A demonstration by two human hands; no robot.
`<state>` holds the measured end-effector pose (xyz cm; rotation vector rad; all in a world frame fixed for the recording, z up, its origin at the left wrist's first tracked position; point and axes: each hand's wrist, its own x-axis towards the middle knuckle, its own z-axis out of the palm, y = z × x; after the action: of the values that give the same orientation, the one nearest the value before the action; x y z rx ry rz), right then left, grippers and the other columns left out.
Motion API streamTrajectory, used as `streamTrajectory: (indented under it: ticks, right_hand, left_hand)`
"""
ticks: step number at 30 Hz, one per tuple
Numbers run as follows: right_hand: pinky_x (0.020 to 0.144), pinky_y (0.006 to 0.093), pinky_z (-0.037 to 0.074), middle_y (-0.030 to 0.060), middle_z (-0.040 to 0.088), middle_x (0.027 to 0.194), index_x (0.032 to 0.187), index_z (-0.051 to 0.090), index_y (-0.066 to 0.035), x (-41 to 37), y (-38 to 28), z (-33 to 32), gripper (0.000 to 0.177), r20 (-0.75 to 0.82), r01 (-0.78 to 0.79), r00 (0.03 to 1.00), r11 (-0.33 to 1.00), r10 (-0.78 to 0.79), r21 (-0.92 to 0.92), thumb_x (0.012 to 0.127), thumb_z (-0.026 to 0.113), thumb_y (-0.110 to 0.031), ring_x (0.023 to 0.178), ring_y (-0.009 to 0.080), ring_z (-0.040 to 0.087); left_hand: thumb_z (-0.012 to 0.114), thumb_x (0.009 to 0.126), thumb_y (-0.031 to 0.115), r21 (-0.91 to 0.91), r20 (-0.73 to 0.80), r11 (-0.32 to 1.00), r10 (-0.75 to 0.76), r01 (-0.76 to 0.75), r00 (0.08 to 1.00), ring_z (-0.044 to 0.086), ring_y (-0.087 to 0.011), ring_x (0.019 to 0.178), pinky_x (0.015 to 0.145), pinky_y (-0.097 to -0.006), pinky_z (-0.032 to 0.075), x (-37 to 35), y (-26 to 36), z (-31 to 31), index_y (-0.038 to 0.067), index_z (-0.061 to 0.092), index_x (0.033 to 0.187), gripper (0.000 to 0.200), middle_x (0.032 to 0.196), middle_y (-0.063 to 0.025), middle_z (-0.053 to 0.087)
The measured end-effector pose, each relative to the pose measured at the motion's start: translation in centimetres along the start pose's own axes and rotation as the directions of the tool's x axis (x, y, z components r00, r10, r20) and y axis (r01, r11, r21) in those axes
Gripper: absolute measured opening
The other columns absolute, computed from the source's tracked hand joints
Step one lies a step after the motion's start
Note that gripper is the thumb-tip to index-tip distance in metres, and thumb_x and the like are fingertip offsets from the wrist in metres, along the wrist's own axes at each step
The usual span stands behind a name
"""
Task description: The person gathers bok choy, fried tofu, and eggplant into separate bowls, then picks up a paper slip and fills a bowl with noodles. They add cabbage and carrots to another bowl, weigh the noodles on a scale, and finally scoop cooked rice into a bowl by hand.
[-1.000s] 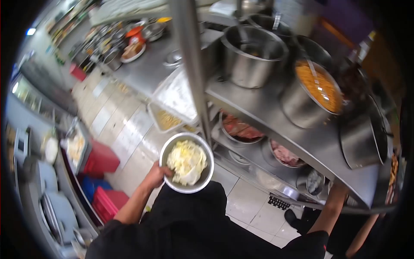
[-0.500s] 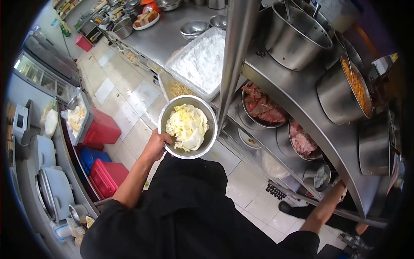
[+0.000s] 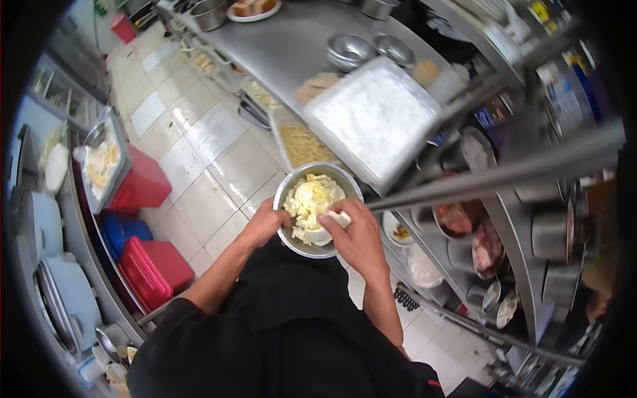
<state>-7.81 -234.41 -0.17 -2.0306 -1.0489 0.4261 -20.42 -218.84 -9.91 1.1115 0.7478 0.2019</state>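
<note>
Grip of the left hand (image 3: pixel 265 224) is closed on the near-left rim of the steel bowl (image 3: pixel 296 244), thumb over the edge, and carries it in the air in front of the person's dark shirt. Right hand (image 3: pixel 359 237) reaches in from the bowl's right side, and its fingertips (image 3: pixel 330 219) appear pinched on a pale piece of the chopped cabbage (image 3: pixel 310 198) that fills the bowl. Just beyond the bowl lies a tray of yellowish shreds (image 3: pixel 302 142), and beyond and right of the bowl a tray of white powder (image 3: pixel 375 113) sits on the steel worktop (image 3: pixel 292 46). Right of the bowl, lower shelves hold bowls of raw meat (image 3: pixel 488 247). Left of the bowl, red crates (image 3: pixel 142 182) stand on the tiled floor. By the look of it the bowl is already loaded, all the cabbage is inside, the hand is sorting through it, and the bowl is not set down anywhere
</note>
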Motion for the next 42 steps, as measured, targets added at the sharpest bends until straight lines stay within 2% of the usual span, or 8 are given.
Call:
streamTrajectory:
  ticks: [16, 19, 25, 33, 36, 38, 39, 42]
  right_hand:
    - [0.058, 0.0232, 0.050, 0.0092, 0.062, 0.091, 0.102, 0.057, 0.003, 22.4, -5.1, 21.5, 0.017, -0.010, -0.086, 0.994, 0.821, 0.111, 0.565, 0.085, 0.054, 0.001, 0.075, 0.0139, 0.062]
    - [0.065, 0.0323, 0.048, 0.0120, 0.062, 0.086, 0.092, 0.060, 0.001, 26.9, 1.3, 25.8, 0.016, 0.085, 0.009, 0.996, 0.998, -0.004, -0.057, 0.076, 0.060, -0.001, 0.072, 0.0223, 0.061]
    - [0.085, 0.0425, 0.040, 0.0177, 0.061, 0.092, 0.092, 0.061, 0.000, 44.2, 9.4, 40.0, 0.019, -0.003, 0.330, 0.942, 0.931, -0.335, -0.158, 0.073, 0.057, 0.000, 0.090, 0.0374, 0.054]
    - [0.105, 0.0351, 0.029, 0.0170, 0.046, 0.132, 0.125, 0.049, -0.004, 65.6, 16.7, 50.0, 0.044, 0.068, -0.013, 0.994, 0.726, 0.082, -0.688, 0.084, 0.055, -0.018, 0.125, 0.0339, 0.038]
    - [0.106, 0.0331, 0.027, 0.0156, 0.042, 0.135, 0.130, 0.044, -0.005, 67.1, 20.8, 52.2, 0.054, -0.026, -0.091, 0.995, 0.836, 0.091, -0.541, 0.080, 0.059, -0.019, 0.127, 0.0301, 0.037]
    - [0.109, 0.0315, 0.021, 0.0145, 0.037, 0.140, 0.133, 0.039, -0.006, 68.3, 28.9, 55.1, 0.060, -0.041, -0.215, 0.954, 0.769, 0.298, 0.603, 0.080, 0.062, -0.020, 0.131, 0.0266, 0.031]
    - [0.109, 0.0315, 0.021, 0.0145, 0.037, 0.140, 0.133, 0.039, -0.006, 68.5, 29.9, 54.3, 0.060, -0.040, -0.218, 0.952, 0.766, 0.303, 0.604, 0.080, 0.062, -0.020, 0.131, 0.0266, 0.031]
    - [0.109, 0.0313, 0.017, 0.0142, 0.033, 0.142, 0.135, 0.037, -0.007, 66.8, 30.7, 51.7, 0.059, 0.095, 0.017, 0.995, 0.948, 0.014, -0.318, 0.084, 0.060, -0.025, 0.133, 0.0260, 0.026]
  left_hand:
    - [0.045, 0.059, -0.002, -0.304, -0.449, 0.950, -0.072, -0.076, 0.891, 0.056, -0.0220, 0.054, 0.039, -0.0311, 0.048, 4.4, 2.6, -23.9, -0.010, 0.047, 0.112, 0.053, 0.078, -0.0154, 0.057]
    - [0.047, 0.058, -0.003, -0.352, -0.535, 0.932, -0.131, -0.080, 0.834, 0.055, -0.0200, 0.059, 0.046, -0.0295, 0.046, 6.3, 1.4, -28.4, -0.011, 0.049, 0.105, 0.048, 0.081, -0.0133, 0.058]
    - [0.049, 0.057, 0.002, -0.433, -0.659, 0.890, -0.202, -0.145, 0.724, 0.054, -0.0171, 0.065, 0.055, -0.0268, 0.043, 15.1, 0.2, -36.4, -0.008, 0.054, 0.096, 0.041, 0.080, -0.0090, 0.058]
    - [0.048, 0.061, 0.001, -0.342, -0.639, 0.934, -0.152, -0.101, 0.754, 0.054, -0.0153, 0.069, 0.061, -0.0259, 0.044, 28.1, 1.2, -43.1, -0.007, 0.053, 0.093, 0.033, 0.082, -0.0073, 0.057]
    - [0.051, 0.063, 0.002, -0.417, -0.634, 0.901, -0.193, -0.120, 0.749, 0.049, -0.0116, 0.062, 0.054, -0.0244, 0.039, 31.7, 4.1, -43.6, -0.003, 0.054, 0.084, 0.022, 0.071, -0.0030, 0.055]
    - [0.051, 0.063, -0.001, -0.420, -0.586, 0.904, -0.201, -0.082, 0.785, 0.050, -0.0120, 0.064, 0.057, -0.0246, 0.040, 33.7, 4.7, -44.7, -0.003, 0.054, 0.087, 0.025, 0.074, -0.0033, 0.056]
    - [0.051, 0.063, -0.001, -0.452, -0.583, 0.886, -0.201, -0.109, 0.787, 0.050, -0.0122, 0.064, 0.057, -0.0246, 0.041, 34.8, 5.2, -44.7, -0.003, 0.054, 0.089, 0.026, 0.076, -0.0038, 0.056]
    - [0.050, 0.063, -0.002, -0.488, -0.565, 0.863, -0.198, -0.131, 0.801, 0.052, -0.0139, 0.062, 0.055, -0.0259, 0.043, 36.6, 6.2, -44.5, -0.004, 0.053, 0.091, 0.028, 0.077, -0.0060, 0.057]
